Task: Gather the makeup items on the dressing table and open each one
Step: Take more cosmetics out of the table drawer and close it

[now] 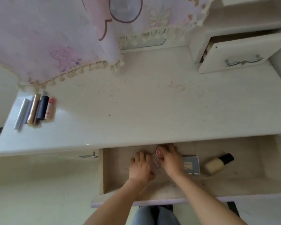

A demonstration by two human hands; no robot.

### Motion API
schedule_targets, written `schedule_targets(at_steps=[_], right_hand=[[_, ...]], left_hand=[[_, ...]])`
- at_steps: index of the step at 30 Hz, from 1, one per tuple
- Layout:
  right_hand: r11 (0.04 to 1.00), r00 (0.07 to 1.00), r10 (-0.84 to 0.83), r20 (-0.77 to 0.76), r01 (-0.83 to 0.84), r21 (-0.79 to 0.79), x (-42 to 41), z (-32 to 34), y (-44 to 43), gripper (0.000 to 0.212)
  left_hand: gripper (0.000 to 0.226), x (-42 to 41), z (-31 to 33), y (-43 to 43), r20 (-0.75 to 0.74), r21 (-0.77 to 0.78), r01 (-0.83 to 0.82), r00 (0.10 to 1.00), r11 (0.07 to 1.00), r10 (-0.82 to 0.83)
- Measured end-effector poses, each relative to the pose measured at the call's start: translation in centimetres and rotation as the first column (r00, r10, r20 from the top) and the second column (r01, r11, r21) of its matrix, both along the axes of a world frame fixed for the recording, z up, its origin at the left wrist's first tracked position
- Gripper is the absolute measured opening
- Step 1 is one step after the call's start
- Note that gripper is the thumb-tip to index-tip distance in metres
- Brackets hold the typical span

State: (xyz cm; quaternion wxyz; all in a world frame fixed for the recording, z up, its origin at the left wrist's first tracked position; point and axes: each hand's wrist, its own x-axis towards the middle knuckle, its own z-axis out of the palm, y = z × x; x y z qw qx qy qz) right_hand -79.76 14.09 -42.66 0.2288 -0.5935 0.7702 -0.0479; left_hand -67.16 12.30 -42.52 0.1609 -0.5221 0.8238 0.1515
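Both hands are low in the middle of the frame, inside the open drawer (101, 172) under the table (152, 103). The left hand (140, 166) and the right hand (170, 161) hold one small clear item (157, 159) between them. It has a round pink end that points to the back of the drawer. The fingers of the left hand are curled round the clear body, and the fingers of the right hand are curled round the pink end, close together; the picture is blurred there, so I cannot tell the exact grip. Just to the right of the right hand a flat grey-blue box (191, 165) lies on the drawer bottom. Further right lies a cream bottle (219, 163) with a black cap, on its side. At the left of the frame, on the table, a row of tubes (36, 109) lies side by side: silver, gold, dark blue and pink. A pink cloth (47, 38) with a tassel edge hangs in the upper left. In the upper right a small drawer (243, 52) with a metal handle is partly open.
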Motion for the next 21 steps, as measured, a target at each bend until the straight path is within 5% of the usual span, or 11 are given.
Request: schedule_targets(at_steps=[7, 13, 21], right_hand=[[0.998, 0.999, -0.046, -0.025, 0.047, 0.034, -0.9, 2.4, 1.6, 0.044], [0.995, 0.985, -0.06, 0.163, 0.045, 0.092, -1.2, 9.6, 4.8, 0.044], [0.99, 0.96, 0.139, 0.244, -0.137, -0.026, -0.4, 18.3, 2.6, 0.041]], left_hand=[[0.06, 1.8, 3.7, 0.4, -0.005, 0.139, -0.029, 1.0, 0.99, 0.03], [0.063, 5.7, 10.2, 2.6, -0.128, 0.06, -0.106, 0.985, 0.993, 0.113], [0.08, 9.3, 18.1, 0.4, -0.339, -0.032, -0.374, 0.876, 0.927, 0.342]])
